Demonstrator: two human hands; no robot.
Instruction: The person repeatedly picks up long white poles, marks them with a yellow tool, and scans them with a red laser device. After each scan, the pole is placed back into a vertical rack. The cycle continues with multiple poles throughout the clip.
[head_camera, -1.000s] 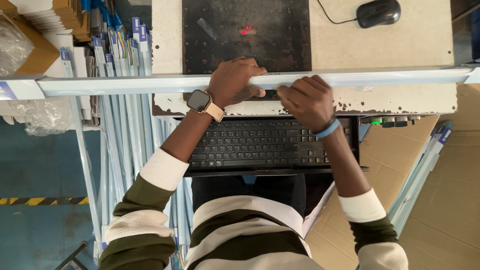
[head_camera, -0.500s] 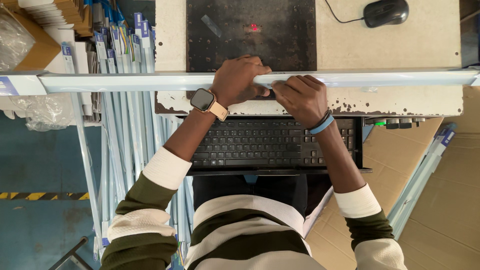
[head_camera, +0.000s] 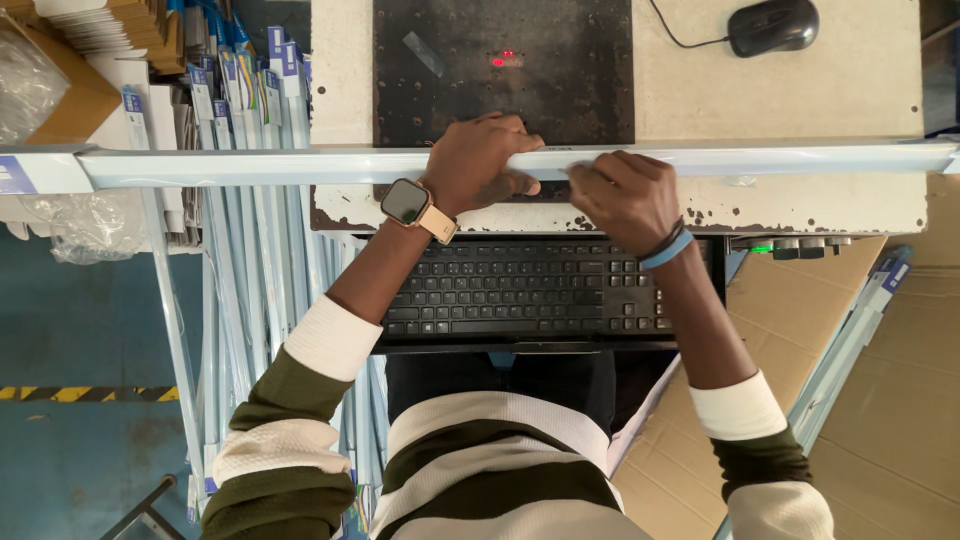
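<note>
A long pale blue-white strip (head_camera: 300, 165) lies across the view, held over the front of a worn workbench (head_camera: 820, 95). My left hand (head_camera: 478, 162), with a watch on the wrist, is closed over the strip near its middle. My right hand (head_camera: 622, 197), with a blue band on the wrist, grips the strip just to the right. Under the strip is a dark metal plate (head_camera: 500, 70) with a small red light on it. A black keyboard (head_camera: 540, 290) sits on a lower shelf below my hands.
A black wired mouse (head_camera: 775, 25) rests at the bench's far right. Several similar packaged strips (head_camera: 240, 280) stand stacked at the left, beside a cardboard box (head_camera: 60, 90) and clear plastic wrap. Flattened cardboard (head_camera: 880, 400) lies at the right. The blue floor has a yellow-black stripe (head_camera: 90, 394).
Both hands have shifted slightly right along the strip and stay closed on it. The strip stays across the bench front.
</note>
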